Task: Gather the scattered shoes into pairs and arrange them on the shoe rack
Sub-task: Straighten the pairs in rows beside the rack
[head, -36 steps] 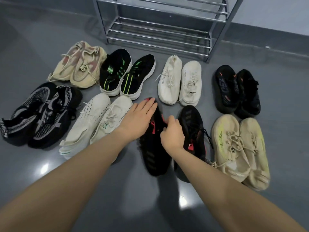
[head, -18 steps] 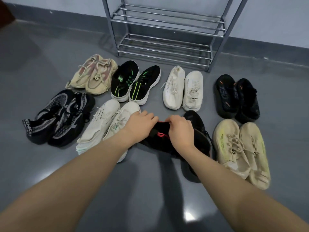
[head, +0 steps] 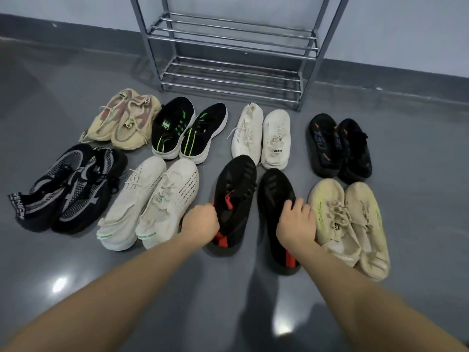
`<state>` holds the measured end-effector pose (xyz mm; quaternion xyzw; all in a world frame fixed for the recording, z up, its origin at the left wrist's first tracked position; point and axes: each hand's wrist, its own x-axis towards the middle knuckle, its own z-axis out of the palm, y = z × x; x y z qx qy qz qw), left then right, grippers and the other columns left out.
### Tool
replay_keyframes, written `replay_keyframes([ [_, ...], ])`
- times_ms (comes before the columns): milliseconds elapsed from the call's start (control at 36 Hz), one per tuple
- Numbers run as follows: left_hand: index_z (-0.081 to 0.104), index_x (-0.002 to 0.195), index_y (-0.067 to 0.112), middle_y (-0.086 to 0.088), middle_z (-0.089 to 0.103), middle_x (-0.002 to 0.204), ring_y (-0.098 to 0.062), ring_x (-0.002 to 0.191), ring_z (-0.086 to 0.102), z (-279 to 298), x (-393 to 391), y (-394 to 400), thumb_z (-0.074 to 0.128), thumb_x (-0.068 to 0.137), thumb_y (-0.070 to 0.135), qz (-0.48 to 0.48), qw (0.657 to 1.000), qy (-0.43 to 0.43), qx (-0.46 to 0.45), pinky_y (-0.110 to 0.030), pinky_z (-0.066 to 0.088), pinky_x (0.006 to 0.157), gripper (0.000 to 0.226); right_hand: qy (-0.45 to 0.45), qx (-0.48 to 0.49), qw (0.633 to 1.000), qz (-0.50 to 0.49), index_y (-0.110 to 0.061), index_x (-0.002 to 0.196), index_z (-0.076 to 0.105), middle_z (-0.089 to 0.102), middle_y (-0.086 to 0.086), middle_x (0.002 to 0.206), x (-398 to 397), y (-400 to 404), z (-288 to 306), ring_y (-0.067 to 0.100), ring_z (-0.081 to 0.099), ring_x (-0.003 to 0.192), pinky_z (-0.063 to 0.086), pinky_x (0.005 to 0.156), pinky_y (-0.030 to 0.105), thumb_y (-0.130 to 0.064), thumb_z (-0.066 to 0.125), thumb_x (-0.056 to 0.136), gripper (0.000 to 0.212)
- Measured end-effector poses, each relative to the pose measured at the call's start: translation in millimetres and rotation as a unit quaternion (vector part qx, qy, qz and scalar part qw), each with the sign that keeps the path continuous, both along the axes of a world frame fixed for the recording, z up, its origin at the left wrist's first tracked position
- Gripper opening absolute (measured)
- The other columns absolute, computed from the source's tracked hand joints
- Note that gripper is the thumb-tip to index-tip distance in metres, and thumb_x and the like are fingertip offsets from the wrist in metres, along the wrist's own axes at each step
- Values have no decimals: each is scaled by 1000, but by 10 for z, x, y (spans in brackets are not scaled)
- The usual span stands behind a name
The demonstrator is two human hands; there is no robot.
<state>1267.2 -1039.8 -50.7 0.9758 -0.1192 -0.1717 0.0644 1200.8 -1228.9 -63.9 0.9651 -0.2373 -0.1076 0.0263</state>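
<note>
A left hand (head: pixel 201 221) grips one black-and-red sneaker (head: pixel 234 196); the right hand (head: pixel 297 219) curls around its mate (head: pixel 275 212), both on the grey floor (head: pixel 177 288). Cream sneakers (head: pixel 149 204) crowd the left, beige sneakers (head: pixel 347 219) the right, white sneakers (head: pixel 261 135) and the metal shoe rack (head: pixel 228 54) stand beyond.

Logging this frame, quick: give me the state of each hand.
Left hand: closed, gripping the left black-and-red sneaker.
Right hand: closed, gripping the right black-and-red sneaker.
</note>
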Motion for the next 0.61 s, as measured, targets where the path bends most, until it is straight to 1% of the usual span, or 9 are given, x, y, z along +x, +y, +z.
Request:
replay_keyframes([
  [56,59,102,-1,-22,64,107,-39,101,60,-5,-39,-42,43,95,17,10,1000,21,-8,-38,45,79,25,47,37,998,-26,-4,138,28,37,24,136,-2,-22,-79,38,44,121,36,100,40,-27,46,90,56],
  [139,57,101,-3,-23,63,108,-39,100,60,-26,-74,-136,45,92,13,23,997,65,-19,-38,46,78,21,72,88,992,-51,-6,145,12,34,27,139,43,-36,-102,40,44,123,40,97,42,-26,44,94,64],
  [222,40,118,0,-21,59,111,-38,101,59,-98,-69,-206,46,89,8,56,993,93,-42,-40,44,76,31,43,138,987,-72,-13,142,17,38,25,132,81,-67,-123,40,49,114,47,88,44,-14,48,92,59],
  [278,29,127,4,-19,55,114,-38,103,57,-141,-40,-237,46,90,13,65,993,79,-59,-42,44,78,42,19,184,978,-94,-16,137,22,40,23,126,82,-68,-124,41,53,104,50,79,46,-10,50,91,55],
  [333,22,137,7,-19,50,120,-37,107,54,-183,1,-272,46,93,20,45,996,55,-54,-44,44,82,52,-4,210,974,-89,-16,135,25,41,22,123,54,-54,-116,42,55,98,49,76,45,-7,51,90,53],
  [389,14,144,9,-20,46,124,-38,110,52,-221,42,-304,46,95,21,34,997,57,-49,-45,43,86,60,-30,221,973,-67,-15,136,26,41,21,124,30,-47,-120,41,56,94,47,74,43,-1,49,88,55],
  [472,18,143,6,-21,46,124,-38,110,52,-243,100,-309,47,93,10,34,995,75,-55,-46,44,88,58,-68,215,974,-28,-18,138,27,40,18,124,18,-46,-131,36,58,84,51,67,40,4,45,85,60],
  [528,26,138,4,-20,50,119,-38,106,54,-225,130,-282,47,90,3,14,996,70,-54,-45,45,84,53,-74,221,972,-22,-19,138,29,39,17,124,25,-51,-134,35,58,81,50,65,38,6,44,84,62],
  [611,27,139,4,-18,52,115,-35,103,56,-195,126,-230,49,88,2,-10,998,54,-42,-40,44,75,56,-70,223,972,-18,-21,139,30,40,16,125,13,-60,-136,35,58,83,50,67,38,6,43,84,63],
])
